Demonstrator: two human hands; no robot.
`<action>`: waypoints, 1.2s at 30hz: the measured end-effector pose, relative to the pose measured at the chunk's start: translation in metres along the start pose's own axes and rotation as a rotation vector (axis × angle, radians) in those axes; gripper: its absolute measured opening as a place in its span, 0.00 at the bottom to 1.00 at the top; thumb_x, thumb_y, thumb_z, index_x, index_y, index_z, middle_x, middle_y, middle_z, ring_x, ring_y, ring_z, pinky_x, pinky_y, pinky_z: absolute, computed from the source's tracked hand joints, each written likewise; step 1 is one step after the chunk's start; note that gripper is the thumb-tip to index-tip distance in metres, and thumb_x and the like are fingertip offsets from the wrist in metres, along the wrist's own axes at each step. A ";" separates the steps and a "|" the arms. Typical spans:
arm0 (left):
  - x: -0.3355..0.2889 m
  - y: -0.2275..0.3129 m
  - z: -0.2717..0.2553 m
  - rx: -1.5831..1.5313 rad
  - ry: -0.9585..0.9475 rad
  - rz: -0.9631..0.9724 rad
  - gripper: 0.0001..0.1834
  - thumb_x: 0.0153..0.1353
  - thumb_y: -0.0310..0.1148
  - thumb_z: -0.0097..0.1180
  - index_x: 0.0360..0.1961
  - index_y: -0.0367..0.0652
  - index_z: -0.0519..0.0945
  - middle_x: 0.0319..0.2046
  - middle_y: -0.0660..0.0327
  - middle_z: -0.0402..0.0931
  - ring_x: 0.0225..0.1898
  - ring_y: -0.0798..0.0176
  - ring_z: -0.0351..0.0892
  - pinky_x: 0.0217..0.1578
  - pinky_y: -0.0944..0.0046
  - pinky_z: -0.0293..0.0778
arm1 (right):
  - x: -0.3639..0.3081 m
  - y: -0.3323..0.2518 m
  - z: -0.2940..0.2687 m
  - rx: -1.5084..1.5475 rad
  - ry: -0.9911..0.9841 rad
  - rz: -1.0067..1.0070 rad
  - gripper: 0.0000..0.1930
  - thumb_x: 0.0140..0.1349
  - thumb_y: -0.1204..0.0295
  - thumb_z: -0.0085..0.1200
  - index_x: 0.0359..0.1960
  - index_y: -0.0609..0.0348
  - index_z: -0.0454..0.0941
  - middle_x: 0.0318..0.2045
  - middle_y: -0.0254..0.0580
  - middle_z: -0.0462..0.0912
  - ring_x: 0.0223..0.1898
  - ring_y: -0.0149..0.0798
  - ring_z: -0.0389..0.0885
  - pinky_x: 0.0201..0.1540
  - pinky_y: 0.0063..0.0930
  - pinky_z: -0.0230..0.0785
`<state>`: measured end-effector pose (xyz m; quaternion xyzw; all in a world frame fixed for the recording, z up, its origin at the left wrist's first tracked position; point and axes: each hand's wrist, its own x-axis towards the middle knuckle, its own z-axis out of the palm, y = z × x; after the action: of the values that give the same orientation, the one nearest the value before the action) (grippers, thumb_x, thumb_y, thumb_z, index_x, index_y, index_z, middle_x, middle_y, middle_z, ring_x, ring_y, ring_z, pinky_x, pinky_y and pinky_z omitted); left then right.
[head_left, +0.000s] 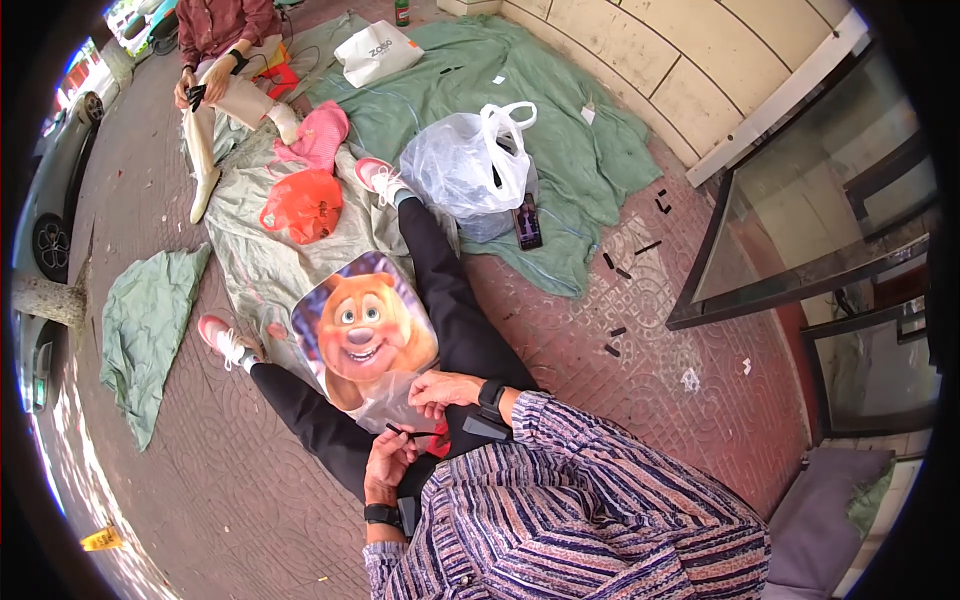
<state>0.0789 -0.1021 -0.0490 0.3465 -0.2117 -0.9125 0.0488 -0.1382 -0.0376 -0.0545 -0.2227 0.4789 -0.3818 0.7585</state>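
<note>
My left hand [389, 462] is closed, pinching a thin black strip [402, 431] just above my lap. Close beside it, on the right, my right hand [442, 392] has its fingers curled together; whether they hold anything small is hidden. Below the hands lie clear plastic sheeting [385, 408] and a bit of something red [439, 441]. Between my outstretched legs rests a square pad [365, 330] printed with an orange cartoon bear, its near edge by the plastic.
A white translucent bag [455, 165] and a phone [528, 221] sit on green sheeting [570, 130]. Nearby is a red plastic bag [302, 206]. Several black pieces [623, 273] are scattered rightward, by an open glass door [810, 220]. Another person [230, 60] sits far left, handling something black.
</note>
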 end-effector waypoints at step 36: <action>0.006 -0.001 0.002 0.102 0.015 0.040 0.10 0.50 0.16 0.44 0.34 0.36 0.72 0.26 0.53 0.75 0.23 0.64 0.74 0.27 0.70 0.71 | -0.001 0.007 -0.008 -0.002 0.072 -0.043 0.14 0.60 0.64 0.48 0.38 0.63 0.70 0.30 0.39 0.73 0.30 0.32 0.74 0.30 0.23 0.70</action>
<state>0.0727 -0.1023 -0.0517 0.3511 -0.2643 -0.8968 0.0507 -0.1431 -0.0324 -0.0622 -0.2197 0.5011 -0.4055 0.7322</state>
